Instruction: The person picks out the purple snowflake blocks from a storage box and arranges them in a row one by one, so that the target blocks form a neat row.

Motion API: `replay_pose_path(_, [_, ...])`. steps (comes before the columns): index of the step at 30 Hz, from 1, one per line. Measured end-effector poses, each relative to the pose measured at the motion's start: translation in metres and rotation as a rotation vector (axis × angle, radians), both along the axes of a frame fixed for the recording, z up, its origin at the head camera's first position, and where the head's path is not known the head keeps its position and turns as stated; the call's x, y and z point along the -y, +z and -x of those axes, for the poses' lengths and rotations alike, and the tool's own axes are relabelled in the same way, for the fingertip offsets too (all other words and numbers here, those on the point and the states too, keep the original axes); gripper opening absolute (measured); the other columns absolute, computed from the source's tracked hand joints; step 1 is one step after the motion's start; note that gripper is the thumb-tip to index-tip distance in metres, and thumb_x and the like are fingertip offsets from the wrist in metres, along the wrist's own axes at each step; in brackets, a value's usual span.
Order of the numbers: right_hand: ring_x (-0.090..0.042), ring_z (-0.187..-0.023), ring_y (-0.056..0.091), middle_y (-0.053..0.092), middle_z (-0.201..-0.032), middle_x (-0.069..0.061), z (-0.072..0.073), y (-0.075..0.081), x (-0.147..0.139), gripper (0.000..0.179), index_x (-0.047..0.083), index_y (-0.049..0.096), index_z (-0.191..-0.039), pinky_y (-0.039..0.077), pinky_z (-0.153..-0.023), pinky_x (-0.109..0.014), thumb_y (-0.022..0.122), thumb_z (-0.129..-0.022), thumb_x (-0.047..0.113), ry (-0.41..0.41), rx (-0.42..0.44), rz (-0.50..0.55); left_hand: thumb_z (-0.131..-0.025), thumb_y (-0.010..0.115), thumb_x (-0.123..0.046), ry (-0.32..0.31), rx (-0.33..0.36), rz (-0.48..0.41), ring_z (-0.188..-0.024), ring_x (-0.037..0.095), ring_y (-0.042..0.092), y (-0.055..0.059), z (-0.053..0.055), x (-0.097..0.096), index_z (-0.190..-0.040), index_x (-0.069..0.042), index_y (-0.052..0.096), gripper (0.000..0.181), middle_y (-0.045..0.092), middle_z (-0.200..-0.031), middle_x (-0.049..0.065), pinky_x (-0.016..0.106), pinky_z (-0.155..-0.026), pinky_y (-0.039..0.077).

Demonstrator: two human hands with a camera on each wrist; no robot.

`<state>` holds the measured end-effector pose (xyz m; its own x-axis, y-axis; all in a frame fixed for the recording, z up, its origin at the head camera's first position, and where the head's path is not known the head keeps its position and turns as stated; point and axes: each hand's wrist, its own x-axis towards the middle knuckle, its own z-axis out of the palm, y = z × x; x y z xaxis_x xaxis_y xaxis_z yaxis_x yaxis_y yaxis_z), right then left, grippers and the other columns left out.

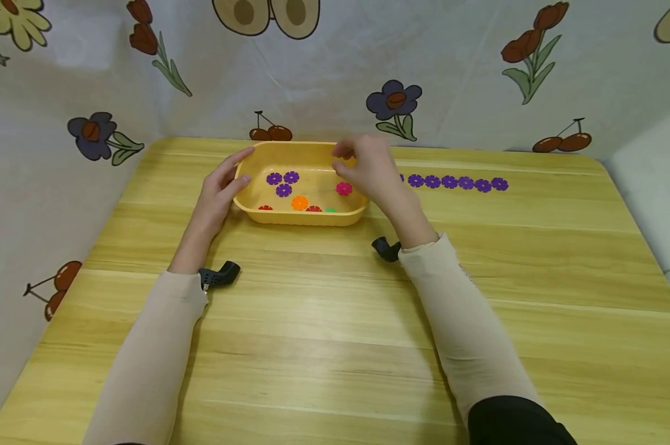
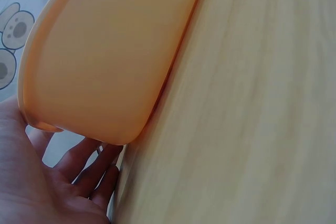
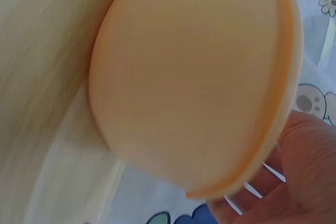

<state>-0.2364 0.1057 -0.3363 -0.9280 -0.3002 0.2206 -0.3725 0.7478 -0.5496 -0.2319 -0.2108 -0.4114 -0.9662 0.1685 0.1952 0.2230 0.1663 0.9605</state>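
Note:
A shallow yellow plastic tray (image 1: 307,217) sits on the wooden table at the far middle. Inside it lie three purple flower pieces (image 1: 282,183), a pink one (image 1: 343,188), an orange one (image 1: 299,203), red ones (image 1: 265,207) and a green one (image 1: 330,210). My left hand (image 1: 240,167) rests against the tray's left end with its fingers nearly straight. My right hand (image 1: 340,159) hovers at the tray's right end, fingers loosely bent over the rim. The left wrist view shows the tray's outer wall (image 2: 100,51) above my open palm (image 2: 58,182). In the right wrist view the tray (image 3: 194,77) fills the frame, with spread fingers (image 3: 283,182) beyond it.
A row of several purple flower pieces (image 1: 457,182) lies on the table to the right of the tray. A flower-printed cloth (image 1: 335,74) walls the table at the back and sides. Bare wood table (image 1: 324,346) stretches toward me.

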Motion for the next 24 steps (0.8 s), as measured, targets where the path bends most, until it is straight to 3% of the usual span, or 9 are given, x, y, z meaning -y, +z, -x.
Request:
replay_pose_path(18, [-0.025, -0.109, 0.065, 0.075, -0.118, -0.010, 0.005, -0.003, 0.057, 0.028, 0.006, 0.076, -0.120, 0.054, -0.100, -0.035, 0.080, -0.095, 0.017, 0.146, 0.143, -0.086, -0.106, 0.058, -0.009, -0.001, 0.017, -0.026, -0.137, 0.033, 0.056, 0.000, 0.001, 0.000, -0.155, -0.024, 0.056, 0.051, 0.051, -0.162, 0.008, 0.022, -0.096, 0.058])
replay_pose_path(24, [-0.024, -0.104, 0.065, 0.075, -0.115, -0.011, 0.011, -0.006, 0.080, 0.027, 0.005, 0.076, -0.118, 0.054, -0.097, -0.033, 0.081, -0.093, 0.015, 0.221, 0.140, -0.126, -0.106, 0.058, -0.010, 0.002, 0.020, -0.028, -0.136, 0.035, 0.057, -0.001, 0.000, 0.001, -0.155, -0.024, 0.055, 0.051, 0.051, -0.160, 0.013, 0.020, -0.094, 0.058])
